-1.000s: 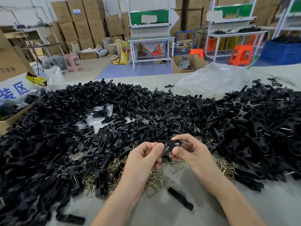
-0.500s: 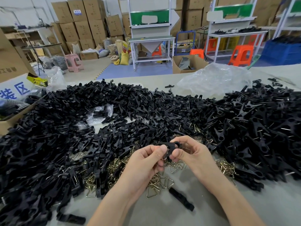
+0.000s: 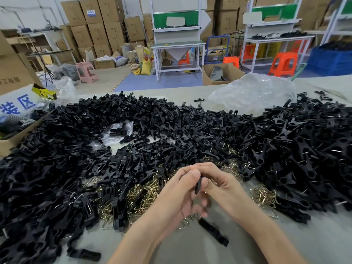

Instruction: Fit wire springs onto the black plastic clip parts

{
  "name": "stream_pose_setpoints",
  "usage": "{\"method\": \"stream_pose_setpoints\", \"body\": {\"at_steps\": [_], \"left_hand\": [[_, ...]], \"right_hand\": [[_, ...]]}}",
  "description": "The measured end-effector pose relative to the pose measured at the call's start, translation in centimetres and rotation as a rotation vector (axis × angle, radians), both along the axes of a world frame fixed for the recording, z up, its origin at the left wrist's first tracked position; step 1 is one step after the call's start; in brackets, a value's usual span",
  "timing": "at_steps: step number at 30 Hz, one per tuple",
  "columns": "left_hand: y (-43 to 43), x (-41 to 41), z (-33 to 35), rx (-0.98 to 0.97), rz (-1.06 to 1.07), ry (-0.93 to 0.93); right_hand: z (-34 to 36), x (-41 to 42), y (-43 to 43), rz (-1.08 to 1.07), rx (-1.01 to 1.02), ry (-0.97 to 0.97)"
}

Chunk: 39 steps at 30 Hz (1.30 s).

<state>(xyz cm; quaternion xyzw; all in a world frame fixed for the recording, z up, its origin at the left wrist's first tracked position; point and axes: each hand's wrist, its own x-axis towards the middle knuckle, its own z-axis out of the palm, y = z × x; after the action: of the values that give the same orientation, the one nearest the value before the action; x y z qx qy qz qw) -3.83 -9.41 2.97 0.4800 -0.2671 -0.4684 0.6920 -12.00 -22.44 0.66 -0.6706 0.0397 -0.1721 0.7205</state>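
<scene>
Stacked cardboard boxes are standing far ahead and left of the left hand. A white workbench (green back panel) is standing straight ahead on blue floor matting. Orange stools are sitting ahead and right of the right hand, beside a blue crate.

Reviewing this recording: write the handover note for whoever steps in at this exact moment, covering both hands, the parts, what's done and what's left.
Hands: left hand and right hand are together, both pinching one black plastic clip part.
Things: loose brass-coloured wire springs lie heaped under and left of the hands. The heap of black plastic parts spreads to the left and behind. The crossed black clips piled on the right appear to be assembled.
Done: one part is in hand; the fingers hide whether its spring is seated.
Left: seat the spring, probably drop the clip on the right pile, then work through the heap.
</scene>
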Motion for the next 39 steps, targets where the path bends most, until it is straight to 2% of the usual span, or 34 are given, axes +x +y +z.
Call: {"method": "stream_pose_setpoints", "body": {"at_steps": [3, 8, 11, 15, 21, 24, 27, 31, 35, 39], "left_hand": [[-0.3, -0.5, 0.3, 0.026, -0.012, 0.014], [-0.7, -0.5, 0.3, 0.072, 0.111, 0.077], [-0.6, -0.3, 0.1, 0.129, 0.139, 0.054], [-0.4, -0.1, 0.1, 0.088, 0.121, -0.005], [0.1, 0.3, -0.2, 0.059, 0.115, -0.069], [0.1, 0.6, -0.4, 0.034, 0.115, -0.068], [0.0, 0.8, -0.7, 0.015, 0.115, -0.077], [0.0, 1.0, -0.9, 0.022, 0.095, -0.113], [0.1, 1.0, -0.8, 0.034, 0.078, -0.128], [0.1, 0.9, -0.9, 0.037, 0.094, -0.132]], "right_hand": [[-0.5, 0.3, 0.7, -0.003, -0.053, -0.022], [-0.6, 0.4, 1.3, -0.049, -0.122, -0.040], [-0.5, 0.3, 1.4, -0.108, -0.235, -0.023], [-0.7, 0.3, 1.1, -0.178, -0.398, -0.028], [-0.9, 0.6, 0.7, -0.133, -0.397, -0.026], [-0.7, 0.6, 0.4, -0.114, -0.321, -0.032], [-0.7, 0.5, 0.1, -0.141, -0.358, -0.015], [-0.5, 0.4, 0.1, -0.099, -0.289, 0.002], [-0.4, 0.2, 0.1, -0.093, -0.303, -0.012], [-0.3, 0.2, 0.3, -0.018, -0.176, -0.035]]}}
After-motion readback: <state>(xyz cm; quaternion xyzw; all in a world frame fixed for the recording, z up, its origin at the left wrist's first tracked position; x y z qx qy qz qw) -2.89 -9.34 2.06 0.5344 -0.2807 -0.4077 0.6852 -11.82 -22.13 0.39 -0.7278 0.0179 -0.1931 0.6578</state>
